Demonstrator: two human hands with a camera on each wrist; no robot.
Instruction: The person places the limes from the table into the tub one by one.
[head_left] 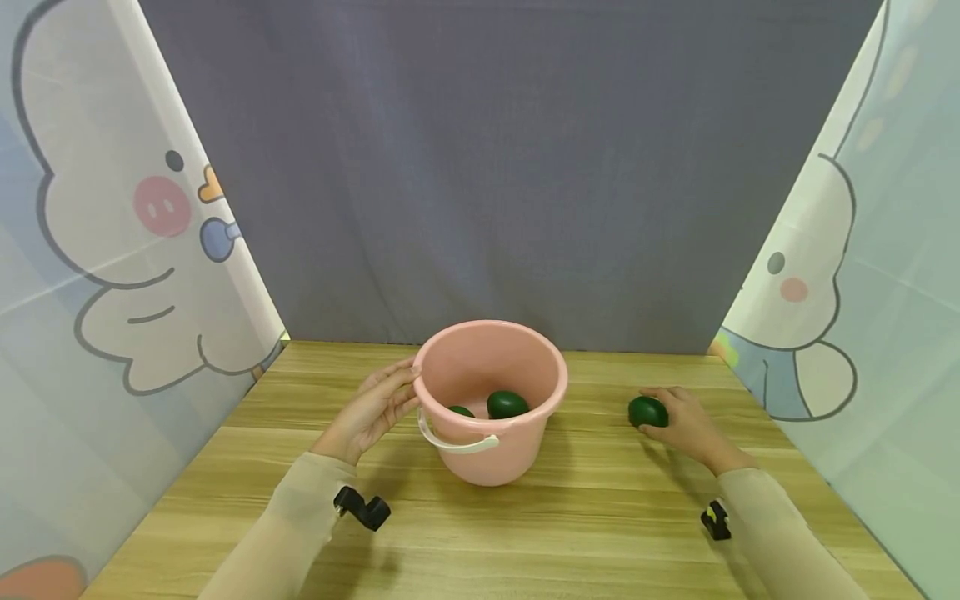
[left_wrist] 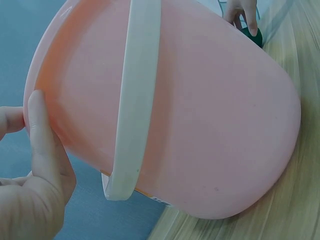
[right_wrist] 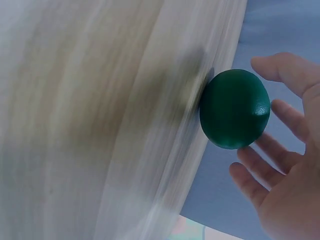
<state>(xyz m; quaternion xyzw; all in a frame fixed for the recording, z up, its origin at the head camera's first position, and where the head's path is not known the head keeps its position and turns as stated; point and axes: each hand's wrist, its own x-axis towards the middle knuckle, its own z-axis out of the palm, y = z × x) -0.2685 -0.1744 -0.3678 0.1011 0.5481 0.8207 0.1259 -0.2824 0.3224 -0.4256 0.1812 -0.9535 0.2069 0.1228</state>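
Note:
A pink bucket (head_left: pixel 517 450) with a white handle (head_left: pixel 459 446) stands upright on the wooden table. Inside it lie two dark green egg-shaped objects, one in fuller view (head_left: pixel 507 405) and another (head_left: pixel 461 411) partly hidden by the rim. My left hand (head_left: pixel 378 408) touches the rim on its left side with nearly straight fingers (left_wrist: pixel 41 135). Well to the right of the bucket, my right hand (head_left: pixel 686 425) holds a third green egg-shaped object (right_wrist: pixel 235 109) between thumb and fingers, low at the tabletop. Whether it touches the wood I cannot tell.
The wooden tabletop (head_left: pixel 600 517) extends around the bucket. A grey curtain (head_left: pixel 495 167) closes off the back, and cartoon-printed sheets (head_left: pixel 97 333) flank both sides. Black clips (head_left: pixel 362 508) sit at both wrists.

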